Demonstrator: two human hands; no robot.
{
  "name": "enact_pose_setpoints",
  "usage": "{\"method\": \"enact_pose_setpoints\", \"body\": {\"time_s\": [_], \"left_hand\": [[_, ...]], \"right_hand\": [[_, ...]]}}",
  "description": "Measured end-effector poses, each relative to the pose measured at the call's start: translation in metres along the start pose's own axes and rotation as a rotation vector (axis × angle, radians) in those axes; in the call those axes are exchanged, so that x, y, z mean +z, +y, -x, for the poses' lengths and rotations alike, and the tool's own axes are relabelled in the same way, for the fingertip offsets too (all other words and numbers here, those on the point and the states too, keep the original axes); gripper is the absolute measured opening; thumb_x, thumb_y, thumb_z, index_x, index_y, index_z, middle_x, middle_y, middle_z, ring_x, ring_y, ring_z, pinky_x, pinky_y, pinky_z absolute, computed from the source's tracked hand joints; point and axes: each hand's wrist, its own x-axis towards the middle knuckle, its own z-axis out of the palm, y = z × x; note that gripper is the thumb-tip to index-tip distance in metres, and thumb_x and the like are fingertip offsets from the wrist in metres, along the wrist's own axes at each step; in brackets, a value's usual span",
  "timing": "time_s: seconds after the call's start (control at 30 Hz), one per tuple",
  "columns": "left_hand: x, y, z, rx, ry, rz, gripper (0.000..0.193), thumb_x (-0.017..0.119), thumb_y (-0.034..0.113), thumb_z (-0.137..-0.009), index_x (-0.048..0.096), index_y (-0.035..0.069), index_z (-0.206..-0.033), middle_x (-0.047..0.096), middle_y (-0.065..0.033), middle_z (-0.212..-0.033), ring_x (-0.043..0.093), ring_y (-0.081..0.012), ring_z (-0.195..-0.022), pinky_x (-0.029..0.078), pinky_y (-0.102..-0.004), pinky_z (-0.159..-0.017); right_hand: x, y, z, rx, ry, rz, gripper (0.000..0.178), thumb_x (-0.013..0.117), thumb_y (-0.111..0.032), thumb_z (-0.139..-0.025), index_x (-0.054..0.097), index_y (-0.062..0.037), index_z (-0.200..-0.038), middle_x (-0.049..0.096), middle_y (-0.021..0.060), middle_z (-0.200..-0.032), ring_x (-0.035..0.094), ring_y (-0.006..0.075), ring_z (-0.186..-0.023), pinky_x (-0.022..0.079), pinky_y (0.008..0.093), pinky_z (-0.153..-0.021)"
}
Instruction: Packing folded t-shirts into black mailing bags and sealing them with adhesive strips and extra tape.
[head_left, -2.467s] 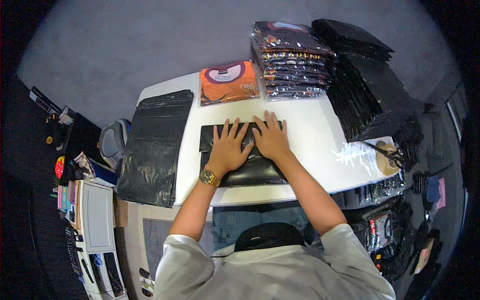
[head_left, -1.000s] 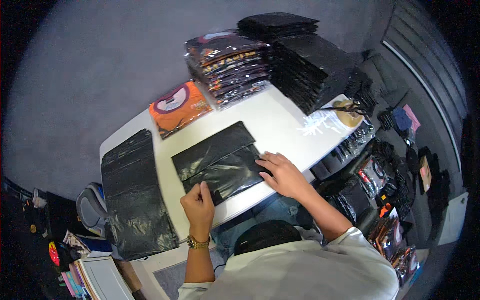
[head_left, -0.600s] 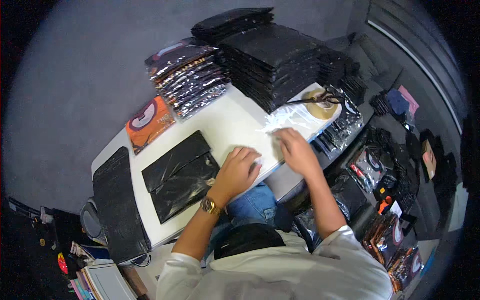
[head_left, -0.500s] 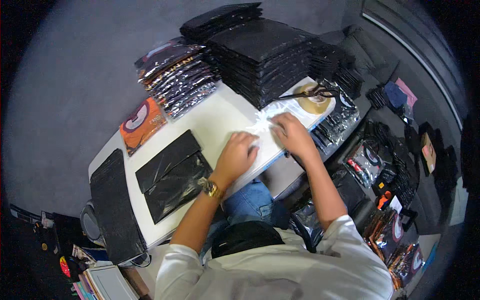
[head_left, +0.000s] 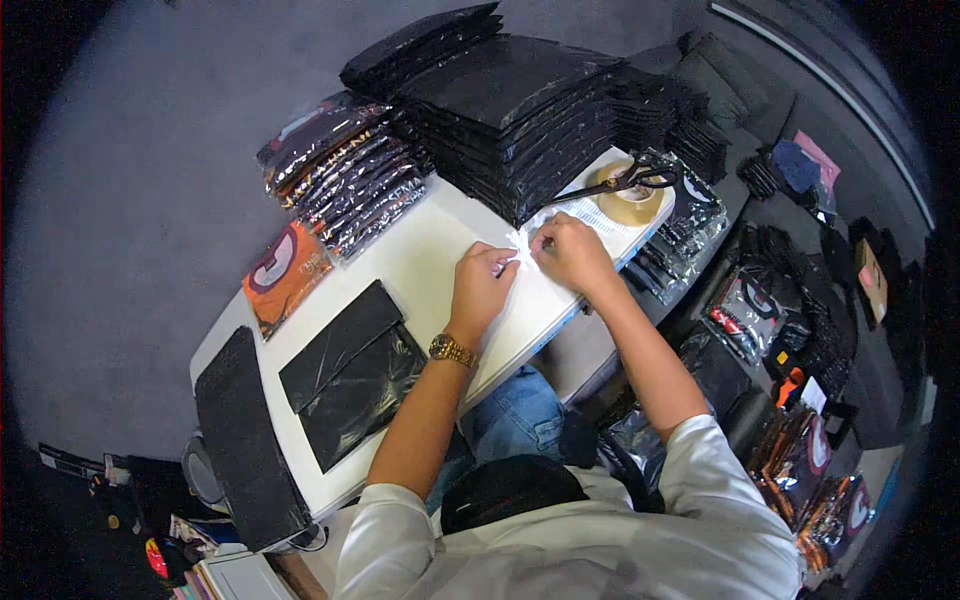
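Observation:
Both of my hands meet over the white table (head_left: 425,235), at a small, glare-washed white piece (head_left: 519,243) that looks like paper. My left hand (head_left: 483,290), below a gold wristwatch, has its thumb and fingertips closed at the piece's left side. On the other side, my right hand (head_left: 572,252) pinches at it with bent fingers. Glare hides its exact shape. Beside my right hand lies a white printed sheet (head_left: 598,226). A flat black plastic mailer bag (head_left: 355,375) with its flap folded over rests left of my left forearm.
Tall stacks of black bags (head_left: 510,95) stand at the far edge, beside a pile of clear-wrapped garments (head_left: 350,165). An orange packed garment (head_left: 287,275) lies at the left. Black scissors (head_left: 625,178) rest over a tape roll (head_left: 628,205). More black bags (head_left: 250,430) hang over the near-left edge.
My fingers have closed in on the white piece, and my hands sit nearer each other. The right hand has turned into a pinch. The whole view has shifted slightly.

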Motion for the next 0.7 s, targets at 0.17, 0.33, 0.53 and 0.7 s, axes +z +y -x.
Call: {"method": "enact_pose_setpoints", "body": {"time_s": [0.17, 0.33, 0.53, 0.7], "left_hand": [[-0.002, -0.010, 0.000, 0.025, 0.030, 0.005, 0.018, 0.080, 0.007, -0.085, 0.082, 0.003, -0.103, 0.072, -0.0141, -0.094, 0.073, -0.0249, -0.082, 0.059, -0.0351, -0.077], [-0.001, -0.013, 0.001, 0.053, 0.049, 0.003, 0.017, 0.080, 0.006, -0.085, 0.081, 0.003, -0.102, 0.072, -0.0151, -0.094, 0.074, -0.0266, -0.084, 0.060, -0.0358, -0.079], [-0.003, -0.009, 0.003, 0.050, 0.060, -0.007, 0.015, 0.079, 0.006, -0.086, 0.081, 0.002, -0.101, 0.071, -0.0148, -0.090, 0.072, -0.0260, -0.079, 0.059, -0.0354, -0.075], [-0.006, -0.008, -0.002, -0.044, 0.094, 0.084, 0.013, 0.074, 0.003, -0.090, 0.080, 0.001, -0.101, 0.069, -0.0113, -0.086, 0.070, -0.0198, -0.076, 0.057, -0.0317, -0.073]], "right_hand": [[-0.008, -0.012, -0.008, -0.038, -0.091, -0.035, 0.015, 0.079, -0.016, -0.081, 0.080, -0.0072, -0.092, 0.069, 0.0173, -0.093, 0.070, 0.0374, -0.092, 0.056, 0.0461, -0.086], [-0.012, -0.014, -0.012, -0.054, -0.127, -0.041, 0.013, 0.078, -0.013, -0.082, 0.079, -0.0050, -0.093, 0.070, 0.0188, -0.093, 0.071, 0.0371, -0.091, 0.056, 0.0451, -0.085], [-0.012, -0.010, -0.012, -0.156, -0.116, -0.026, 0.014, 0.079, -0.011, -0.085, 0.078, -0.0018, -0.095, 0.071, 0.0163, -0.091, 0.071, 0.0304, -0.079, 0.056, 0.0379, -0.074], [-0.019, -0.011, -0.008, -0.054, -0.096, -0.033, 0.015, 0.078, -0.016, -0.084, 0.079, -0.0036, -0.093, 0.073, 0.0184, -0.091, 0.071, 0.0365, -0.080, 0.056, 0.0442, -0.078]]}}
